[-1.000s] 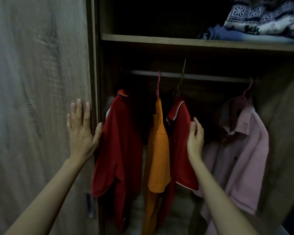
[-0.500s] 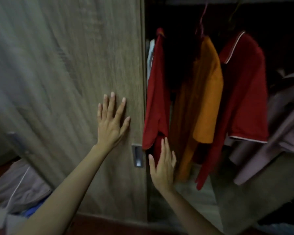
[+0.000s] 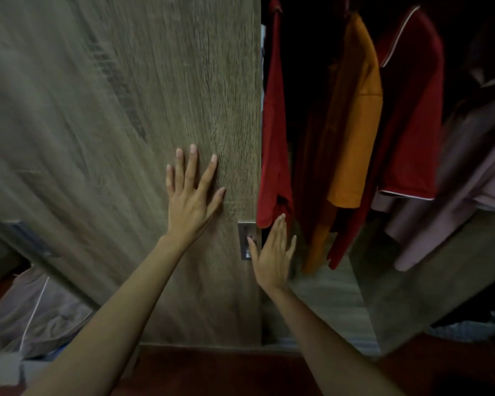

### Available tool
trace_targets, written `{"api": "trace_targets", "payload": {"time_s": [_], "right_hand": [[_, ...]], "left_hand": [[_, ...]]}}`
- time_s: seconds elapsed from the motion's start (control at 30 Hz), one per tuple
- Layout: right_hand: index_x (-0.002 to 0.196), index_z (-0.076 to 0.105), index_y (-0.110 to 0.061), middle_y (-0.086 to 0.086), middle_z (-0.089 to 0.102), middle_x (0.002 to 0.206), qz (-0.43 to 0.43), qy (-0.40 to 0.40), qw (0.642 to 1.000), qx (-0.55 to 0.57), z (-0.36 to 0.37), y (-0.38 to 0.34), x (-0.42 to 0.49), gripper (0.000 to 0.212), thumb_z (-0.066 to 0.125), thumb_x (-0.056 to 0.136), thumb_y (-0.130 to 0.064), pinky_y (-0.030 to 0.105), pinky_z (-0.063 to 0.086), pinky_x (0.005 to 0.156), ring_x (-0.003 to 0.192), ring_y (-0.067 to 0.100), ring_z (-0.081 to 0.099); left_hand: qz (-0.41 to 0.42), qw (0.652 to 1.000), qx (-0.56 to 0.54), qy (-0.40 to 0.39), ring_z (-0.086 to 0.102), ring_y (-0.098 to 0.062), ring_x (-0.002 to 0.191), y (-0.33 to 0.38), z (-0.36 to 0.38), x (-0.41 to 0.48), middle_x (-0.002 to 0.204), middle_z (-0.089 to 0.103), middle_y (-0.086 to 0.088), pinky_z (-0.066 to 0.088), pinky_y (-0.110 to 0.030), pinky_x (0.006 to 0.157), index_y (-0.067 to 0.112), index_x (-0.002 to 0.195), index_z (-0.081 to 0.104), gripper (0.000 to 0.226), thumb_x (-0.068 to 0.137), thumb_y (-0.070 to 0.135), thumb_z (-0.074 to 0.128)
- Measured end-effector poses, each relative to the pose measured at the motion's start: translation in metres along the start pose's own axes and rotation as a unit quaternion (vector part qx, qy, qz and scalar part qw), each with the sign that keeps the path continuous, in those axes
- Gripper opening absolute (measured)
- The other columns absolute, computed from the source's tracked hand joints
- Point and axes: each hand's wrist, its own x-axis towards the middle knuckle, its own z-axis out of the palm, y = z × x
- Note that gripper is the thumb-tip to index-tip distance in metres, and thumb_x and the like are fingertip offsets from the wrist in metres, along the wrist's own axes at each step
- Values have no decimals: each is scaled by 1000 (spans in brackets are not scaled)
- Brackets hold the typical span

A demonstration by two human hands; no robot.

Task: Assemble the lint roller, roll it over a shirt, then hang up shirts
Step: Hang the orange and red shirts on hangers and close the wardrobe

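Sliding door point(image 3: 112, 124): a stiff wood-grain panel, probably weighty. It looks best moved with a flat palm or by its pull.
Left grip point(image 3: 193, 195): open, with fingers spread flat on the door and holding nothing.
Metal pull point(image 3: 247, 241): recessed at the door's right edge, between the two grips.
Right grip point(image 3: 273, 252): open and empty, fingers straight. The thumb lies over the pull and the fingertips are just under a shirt hem; I cannot tell if they touch it.
Red shirt point(image 3: 273, 124): hangs beside the door edge, directly above the right grip.
Orange shirt point(image 3: 355, 110), trimmed red shirt point(image 3: 412, 110), pink shirt point(image 3: 475, 167): hang further right, apart from both grips. They are likely light, soft and limp, best taken at the shoulders. Their hangers are out of view.
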Motion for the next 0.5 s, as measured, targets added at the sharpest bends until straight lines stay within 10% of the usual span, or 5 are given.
{"api": "trace_targets", "payload": {"time_s": [0.5], "right_hand": [[150,9,-4,13,13,158,103,55,993,-5,-40,78,4,85,14,91,-65,50,13,117,145,22,18]], "left_hand": [[109,994,-5,0,-3,-22,150,57,22,1,163,-8,1,5,-44,119,27,151,23,63,97,44,50]]}}
